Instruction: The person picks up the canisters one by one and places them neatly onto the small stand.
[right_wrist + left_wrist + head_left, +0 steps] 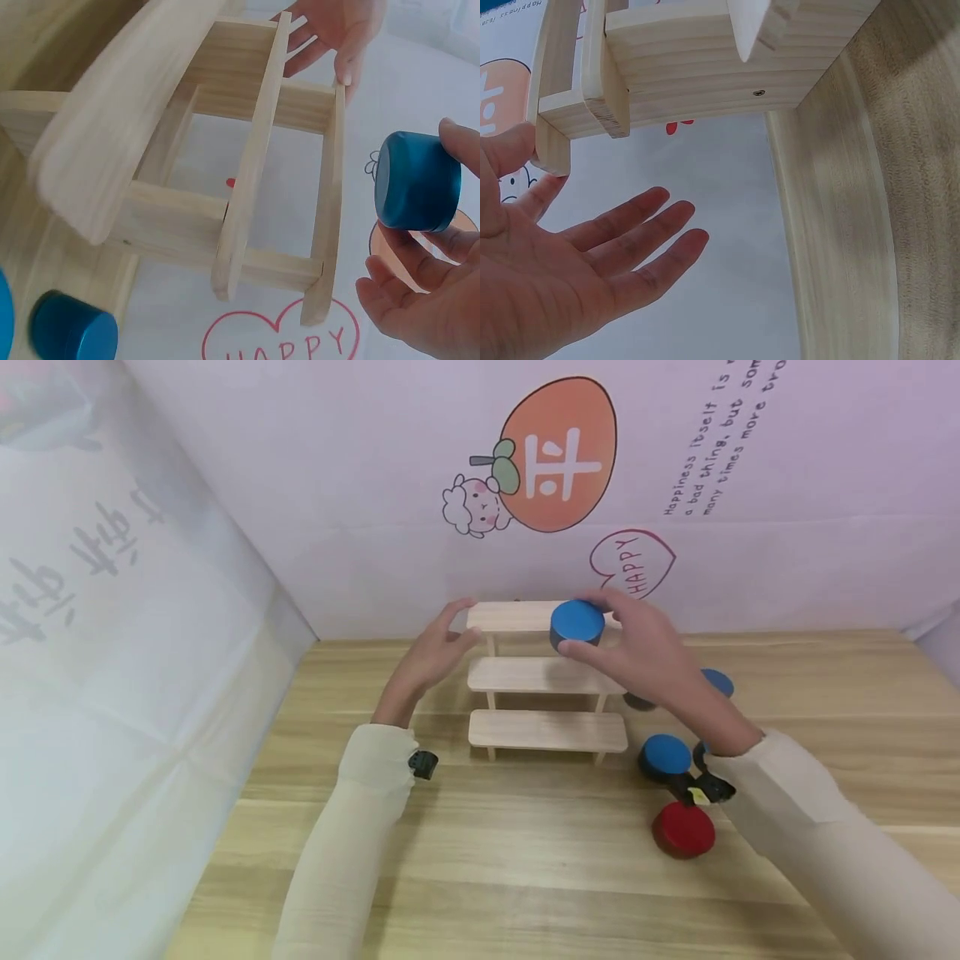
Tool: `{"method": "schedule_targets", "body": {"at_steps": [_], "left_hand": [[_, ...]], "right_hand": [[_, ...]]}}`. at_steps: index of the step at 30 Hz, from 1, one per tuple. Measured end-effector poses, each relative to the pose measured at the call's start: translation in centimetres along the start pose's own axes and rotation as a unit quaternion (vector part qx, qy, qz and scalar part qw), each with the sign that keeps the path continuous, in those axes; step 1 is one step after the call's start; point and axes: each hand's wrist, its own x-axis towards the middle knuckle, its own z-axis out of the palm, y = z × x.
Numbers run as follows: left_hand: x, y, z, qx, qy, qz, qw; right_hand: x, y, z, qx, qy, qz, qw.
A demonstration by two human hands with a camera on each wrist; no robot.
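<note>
A three-step wooden display stand (546, 674) stands on the table near the back wall. My left hand (438, 652) holds the left end of its top shelf between thumb and index finger; in the left wrist view the other fingers (641, 259) extend free beside the shelf. Thumb and fingers of my right hand (652, 647) pinch a blue round tin (576, 625) by its sides. The tin appears raised by the top shelf, and in the right wrist view the tin (418, 181) is apart from the wood. No object rests on the visible shelves.
Right of the stand are a blue tin (665, 757) and a red tin (684, 831). Another blue tin (717, 682) is partly hidden by my right forearm, as are more pieces around it. A printed white cloth (375, 527) hangs behind the wooden table (487, 852).
</note>
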Motion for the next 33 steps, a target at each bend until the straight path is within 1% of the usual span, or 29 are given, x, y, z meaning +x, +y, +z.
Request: {"method": "schedule_targets", "body": {"at_steps": [3, 8, 11, 20, 28, 33], "left_hand": [[0.1, 0.3, -0.2, 0.007, 0.001, -0.002, 1.0], [0.2, 0.4, -0.4, 0.003, 0.0, -0.002, 1.0], [0.3, 0.4, -0.3, 0.003, -0.003, 0.004, 1.0], [0.4, 0.4, -0.3, 0.013, 0.001, -0.006, 0.9999], [0.5, 0.1, -0.1, 0.012, -0.001, -0.004, 0.9999], [0.5, 0.0, -0.1, 0.011, -0.003, -0.004, 0.9999]], "right_hand": [[1.0, -0.3, 0.4, 0.0, -0.004, 0.001, 1.0], [2.2, -0.3, 0.9, 0.008, 0.001, -0.006, 1.0], [2.6, -0.3, 1.2, 0.02, 0.006, -0.012, 1.0], [3.8, -1.1, 2.1, 0.029, 0.001, -0.02, 0.999], [4.8, -1.7, 2.7, 0.034, -0.01, -0.007, 0.999], [5.3, -2.1, 3.2, 0.044, -0.016, -0.015, 0.999]]}}
